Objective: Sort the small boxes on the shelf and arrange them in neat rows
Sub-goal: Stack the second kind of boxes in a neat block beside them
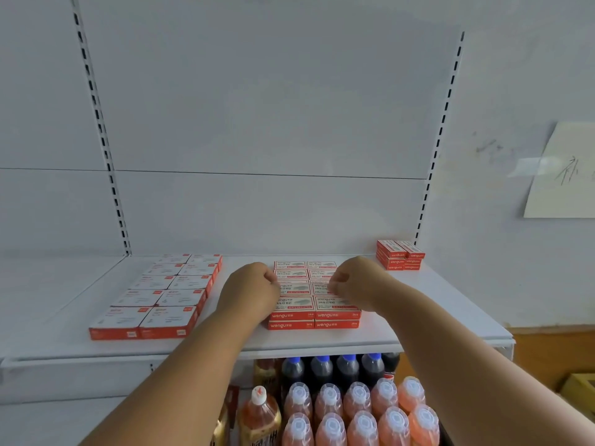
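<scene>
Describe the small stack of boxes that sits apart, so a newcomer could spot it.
Follow the white shelf to its back right corner, below the right slotted upright. The small red stack stands there alone, angled, away from both hands and both flat rows.

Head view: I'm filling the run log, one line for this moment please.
left hand curled at middle boxes | right hand likewise | grip unclear | corner stack apart
</scene>
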Demonstrator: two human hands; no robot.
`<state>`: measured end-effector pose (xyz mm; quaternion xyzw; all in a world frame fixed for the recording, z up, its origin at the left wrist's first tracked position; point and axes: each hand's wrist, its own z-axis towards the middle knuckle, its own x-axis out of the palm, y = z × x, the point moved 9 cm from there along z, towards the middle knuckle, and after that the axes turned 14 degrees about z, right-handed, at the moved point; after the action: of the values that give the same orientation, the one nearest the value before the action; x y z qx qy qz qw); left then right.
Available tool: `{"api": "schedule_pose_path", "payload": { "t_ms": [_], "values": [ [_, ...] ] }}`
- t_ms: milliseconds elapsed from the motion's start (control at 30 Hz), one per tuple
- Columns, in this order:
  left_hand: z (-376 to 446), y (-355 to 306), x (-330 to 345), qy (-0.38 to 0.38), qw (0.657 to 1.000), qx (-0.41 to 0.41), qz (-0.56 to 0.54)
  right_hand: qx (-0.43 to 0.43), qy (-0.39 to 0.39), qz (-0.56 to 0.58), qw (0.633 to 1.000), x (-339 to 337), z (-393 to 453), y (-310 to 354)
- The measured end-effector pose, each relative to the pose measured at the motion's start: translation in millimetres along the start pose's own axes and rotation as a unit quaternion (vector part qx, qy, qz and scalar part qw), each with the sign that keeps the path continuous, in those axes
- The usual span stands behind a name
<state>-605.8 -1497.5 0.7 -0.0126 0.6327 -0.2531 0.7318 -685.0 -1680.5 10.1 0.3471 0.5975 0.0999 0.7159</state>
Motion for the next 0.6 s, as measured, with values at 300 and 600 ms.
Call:
{"api": "schedule_pose_path", "payload": {
  "t_ms": [300, 600],
  "values": [
    [-8, -44, -29, -0.103, 0.991, 0.058, 0.063, -0.037, -0.124, 0.059, 0.990, -33, -6, -20],
    [-2, -148, -2, -0.034, 0.981, 0.188, -0.033, -0.023, -0.220, 0.113, 0.969, -92, 5, -87]
  ]
}}
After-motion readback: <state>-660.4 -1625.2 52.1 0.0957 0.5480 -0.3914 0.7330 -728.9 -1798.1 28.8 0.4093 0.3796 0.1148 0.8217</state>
